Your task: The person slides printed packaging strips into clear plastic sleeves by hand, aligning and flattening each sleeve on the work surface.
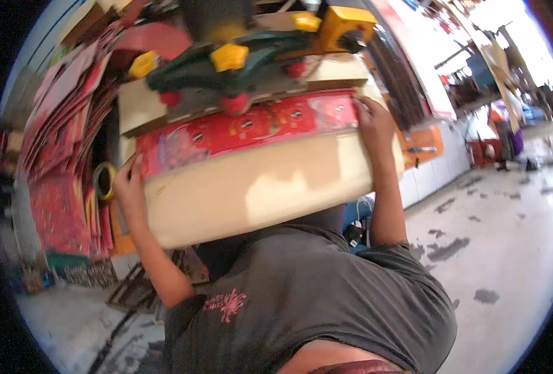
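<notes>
A long red printed sheet [257, 128] lies across the far part of a pale board [214, 193], against a machine. My left hand [130, 187] is at the sheet's left end, its fingers bent over the edge. At the right end, my right hand [375, 124] holds the sheet's corner between thumb and fingers. Above the sheet stands a dark green machine part [195, 68] with yellow knobs and red feet; the feet overlap the sheet's far edge.
Stacks of red printed sheets [58, 206] stand at the left, beside a yellow tape roll [104, 181]. An orange tray [429, 142] with a tool lies at the right. A yellow box [346, 28] is on the machine. Shelves and a stained floor [476, 249] extend right.
</notes>
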Demonstrator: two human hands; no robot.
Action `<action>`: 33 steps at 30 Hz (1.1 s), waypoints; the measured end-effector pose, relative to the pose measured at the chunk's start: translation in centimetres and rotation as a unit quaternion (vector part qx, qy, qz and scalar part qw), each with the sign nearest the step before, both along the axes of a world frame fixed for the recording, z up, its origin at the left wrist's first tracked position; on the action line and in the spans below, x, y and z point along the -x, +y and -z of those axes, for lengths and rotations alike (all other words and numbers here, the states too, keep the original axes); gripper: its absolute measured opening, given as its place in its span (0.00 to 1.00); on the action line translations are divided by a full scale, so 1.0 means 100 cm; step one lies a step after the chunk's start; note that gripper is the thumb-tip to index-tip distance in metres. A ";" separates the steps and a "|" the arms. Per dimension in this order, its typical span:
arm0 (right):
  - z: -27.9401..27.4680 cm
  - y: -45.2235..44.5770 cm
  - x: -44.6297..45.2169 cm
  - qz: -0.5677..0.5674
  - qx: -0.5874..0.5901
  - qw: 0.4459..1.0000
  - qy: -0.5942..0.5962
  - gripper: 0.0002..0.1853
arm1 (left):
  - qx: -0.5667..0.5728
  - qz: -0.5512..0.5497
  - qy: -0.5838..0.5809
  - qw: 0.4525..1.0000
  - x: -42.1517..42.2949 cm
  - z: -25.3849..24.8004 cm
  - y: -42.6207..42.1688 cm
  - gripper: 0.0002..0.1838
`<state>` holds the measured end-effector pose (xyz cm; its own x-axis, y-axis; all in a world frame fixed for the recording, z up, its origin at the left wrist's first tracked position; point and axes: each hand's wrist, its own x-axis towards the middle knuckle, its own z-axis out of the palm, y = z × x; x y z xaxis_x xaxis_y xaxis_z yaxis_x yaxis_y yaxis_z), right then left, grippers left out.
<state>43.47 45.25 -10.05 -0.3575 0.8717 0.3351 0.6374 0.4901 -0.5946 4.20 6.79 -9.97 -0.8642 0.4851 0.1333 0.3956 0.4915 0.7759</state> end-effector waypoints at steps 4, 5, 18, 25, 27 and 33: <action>-0.001 -0.003 0.000 0.023 -0.013 0.999 -0.043 0.15 | 0.043 -0.014 -0.038 0.998 -0.013 -0.021 0.012 0.24; 0.001 -0.001 -0.002 0.019 -0.015 0.999 -0.042 0.15 | 0.034 -0.009 -0.033 0.999 -0.015 -0.023 0.016 0.24; 0.004 0.003 -0.002 0.011 -0.032 0.998 -0.054 0.17 | 0.010 -0.001 -0.013 1.000 -0.015 -0.022 0.015 0.26; 0.005 0.004 -0.003 0.006 -0.043 0.998 -0.054 0.17 | 0.002 0.001 -0.023 1.000 -0.011 -0.016 0.013 0.26; 0.002 0.002 -0.002 0.012 -0.041 0.997 -0.057 0.17 | -0.002 0.002 -0.014 1.000 -0.013 -0.017 0.014 0.25; 0.006 0.003 -0.002 0.014 -0.028 0.999 -0.035 0.19 | 0.050 0.007 -0.016 0.999 -0.008 -0.020 0.013 0.27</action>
<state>43.64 45.58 -10.61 -0.3580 0.8622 0.3584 0.6905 0.5028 -0.5200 4.99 8.06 -8.02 -0.8600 0.5072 0.0557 0.3786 0.5613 0.7359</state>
